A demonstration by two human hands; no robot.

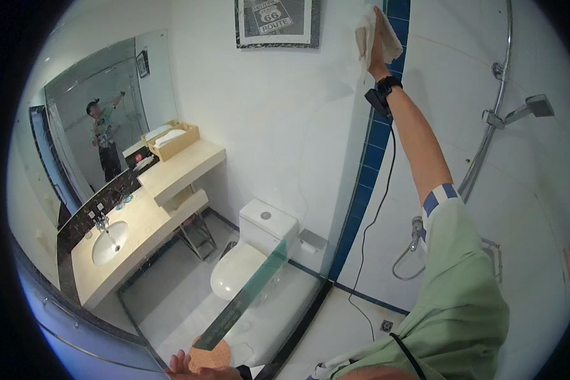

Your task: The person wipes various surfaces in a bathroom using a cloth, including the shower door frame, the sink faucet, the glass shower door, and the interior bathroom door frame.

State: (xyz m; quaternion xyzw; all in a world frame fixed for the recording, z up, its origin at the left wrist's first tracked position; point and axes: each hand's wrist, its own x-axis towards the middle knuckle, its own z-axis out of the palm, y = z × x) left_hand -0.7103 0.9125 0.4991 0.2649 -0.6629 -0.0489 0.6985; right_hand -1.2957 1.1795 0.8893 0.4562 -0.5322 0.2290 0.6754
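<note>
My right arm reaches up at the upper right, and my right hand (378, 47) presses a white cloth (391, 43) high against the glass panel, beside a strip of blue tiles (368, 158). The cloth hangs around the fingers. A black device is strapped to that wrist, with a thin dark cable (375, 221) hanging down from it. At the bottom edge my left hand (199, 372) shows only in part, its fingers apart and slightly bent, near the lower end of the greenish glass edge (250, 294). Nothing shows in it.
A white toilet (244, 269) stands beyond the glass. Left of it are a counter with an oval sink (111, 242), a wooden tray (174, 140) of towels and a mirror (95, 107). A shower rail (497, 95) with a showerhead (538, 106) is on the right wall. A round orange thing (214, 356) lies low.
</note>
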